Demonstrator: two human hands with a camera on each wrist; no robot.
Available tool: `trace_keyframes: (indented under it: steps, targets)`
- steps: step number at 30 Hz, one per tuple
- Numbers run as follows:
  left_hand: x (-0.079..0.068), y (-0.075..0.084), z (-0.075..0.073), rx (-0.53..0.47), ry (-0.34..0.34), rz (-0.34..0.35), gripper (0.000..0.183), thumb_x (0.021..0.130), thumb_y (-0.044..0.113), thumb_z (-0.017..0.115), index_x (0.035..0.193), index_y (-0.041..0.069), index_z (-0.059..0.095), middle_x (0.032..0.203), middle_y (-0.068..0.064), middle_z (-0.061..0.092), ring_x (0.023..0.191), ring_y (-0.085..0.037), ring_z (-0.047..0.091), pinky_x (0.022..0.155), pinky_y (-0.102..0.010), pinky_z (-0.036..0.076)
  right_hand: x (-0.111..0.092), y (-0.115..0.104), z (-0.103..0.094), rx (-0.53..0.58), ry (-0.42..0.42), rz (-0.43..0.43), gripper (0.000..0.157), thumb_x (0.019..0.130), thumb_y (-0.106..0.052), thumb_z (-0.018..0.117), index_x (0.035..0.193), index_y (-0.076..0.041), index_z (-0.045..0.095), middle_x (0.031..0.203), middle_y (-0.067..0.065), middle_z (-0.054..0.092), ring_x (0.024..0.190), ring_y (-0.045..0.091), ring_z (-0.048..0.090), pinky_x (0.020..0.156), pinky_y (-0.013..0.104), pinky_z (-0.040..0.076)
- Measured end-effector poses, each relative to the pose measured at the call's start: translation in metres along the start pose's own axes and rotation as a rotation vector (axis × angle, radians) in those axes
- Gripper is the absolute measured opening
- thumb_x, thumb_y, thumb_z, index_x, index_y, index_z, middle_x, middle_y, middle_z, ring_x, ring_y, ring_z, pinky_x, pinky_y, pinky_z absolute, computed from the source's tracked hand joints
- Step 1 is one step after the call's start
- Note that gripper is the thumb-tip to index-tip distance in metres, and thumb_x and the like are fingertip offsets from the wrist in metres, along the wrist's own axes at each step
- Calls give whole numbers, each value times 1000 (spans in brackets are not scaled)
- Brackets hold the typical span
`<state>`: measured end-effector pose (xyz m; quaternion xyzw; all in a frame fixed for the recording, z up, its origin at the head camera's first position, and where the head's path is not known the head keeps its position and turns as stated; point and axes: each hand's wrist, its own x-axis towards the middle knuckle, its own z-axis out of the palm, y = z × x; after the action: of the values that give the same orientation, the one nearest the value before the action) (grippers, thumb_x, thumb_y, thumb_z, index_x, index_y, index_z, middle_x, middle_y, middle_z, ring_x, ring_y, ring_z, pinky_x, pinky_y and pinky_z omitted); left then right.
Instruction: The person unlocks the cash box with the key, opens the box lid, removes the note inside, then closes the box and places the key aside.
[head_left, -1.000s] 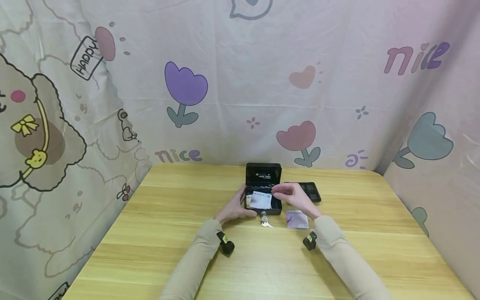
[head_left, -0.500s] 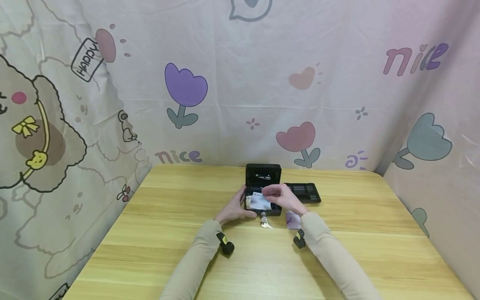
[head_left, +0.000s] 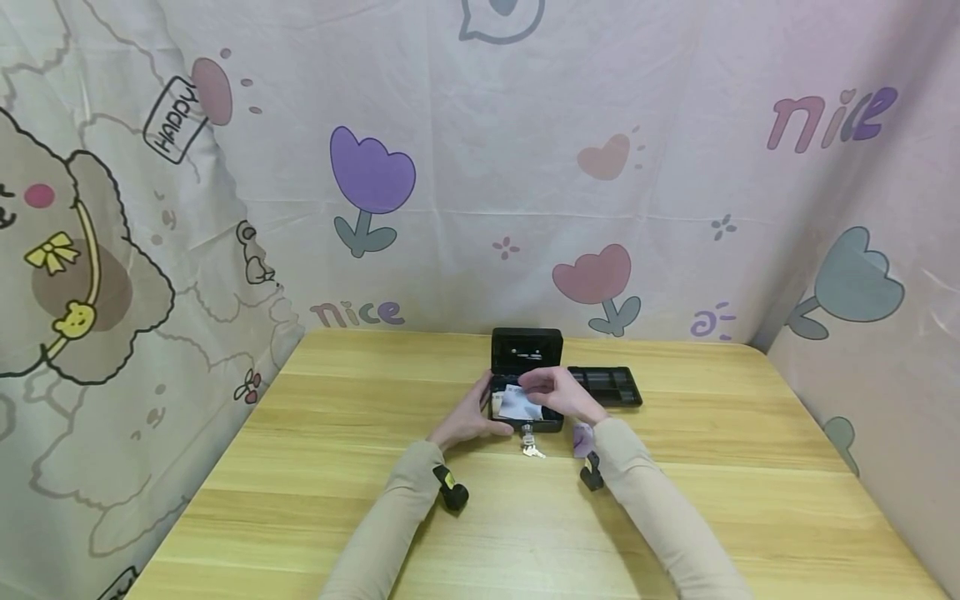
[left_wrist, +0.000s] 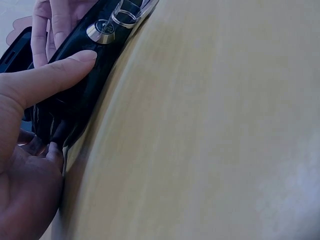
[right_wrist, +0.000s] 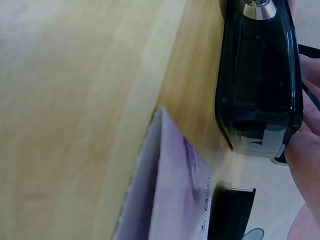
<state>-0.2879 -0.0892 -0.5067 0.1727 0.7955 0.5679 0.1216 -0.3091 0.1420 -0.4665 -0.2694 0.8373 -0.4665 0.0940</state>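
A black cash box point(head_left: 554, 424) stands with its lid point(head_left: 527, 333) raised, and keys point(head_left: 533, 449) hang from its front lock. My left hand point(head_left: 471, 414) grips its left front corner, the thumb point(left_wrist: 65, 70) along the front wall and the other fingers at the side. Inside lies a pale printed paper point(head_left: 519, 404) over a cream-coloured one. My right hand point(head_left: 567, 392) reaches over the right side, its bent fingers down inside the box by the paper's upper edge. Its fingertips are hidden by the rim in the wrist views, so I cannot tell whether they pinch anything.
To the box's right lies a black compartment tray point(head_left: 618, 386). A folded purple printed paper point(right_wrist: 182, 195) rests on the wooden table point(head_left: 517, 542), partly under the right wrist in the head view. A patterned cloth point(head_left: 465, 167) hangs behind the table.
My right hand has moved left, further over the box and the pale paper. Its forearm now covers more of the purple paper and less of the tray. The left hand has stayed put.
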Motion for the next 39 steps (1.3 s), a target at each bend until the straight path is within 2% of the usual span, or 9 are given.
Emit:
trace_keyframes:
  steps: [6, 13, 19, 26, 39]
  targets:
    - [0, 1, 0, 1, -2, -5, 122, 75, 13, 88, 161, 0, 3, 170, -20, 1, 157, -38, 14, 130, -47, 17, 0, 0, 1, -25, 2, 6, 37, 94, 2, 62, 130, 7, 62, 133, 25, 64, 123, 39, 64, 103, 47, 56]
    - [0, 0, 0, 5, -2, -6, 123, 75, 13, 88, 161, 0, 2, 170, -20, 0, 157, -38, 14, 130, -46, 17, 1, -2, 2, -78, 2, 22, 38, 93, 1, 64, 132, 2, 63, 136, 20, 64, 125, 37, 62, 106, 50, 54]
    - [-1, 2, 0, 6, -5, -10, 123, 75, 13, 88, 161, 0, 2, 170, -20, 0, 156, -38, 14, 129, -47, 18, 2, -2, 2, -100, -10, 18, 38, 93, 0, 63, 132, 3, 62, 136, 22, 63, 125, 38, 62, 108, 53, 52]
    - [-2, 4, 0, 6, -5, -13, 123, 74, 13, 88, 161, 1, 2, 170, -20, 0, 156, -39, 15, 129, -47, 18, 2, -4, 3, -125, -28, 55, 40, 94, -2, 63, 133, 0, 62, 137, 19, 64, 125, 35, 62, 108, 52, 52]
    - [-2, 4, -1, 2, -7, -6, 123, 74, 13, 88, 161, 1, 3, 170, -21, 1, 156, -40, 15, 129, -49, 18, 3, -6, 2, -120, -25, 23, 38, 94, -1, 62, 132, 3, 63, 135, 22, 64, 121, 37, 63, 104, 51, 55]
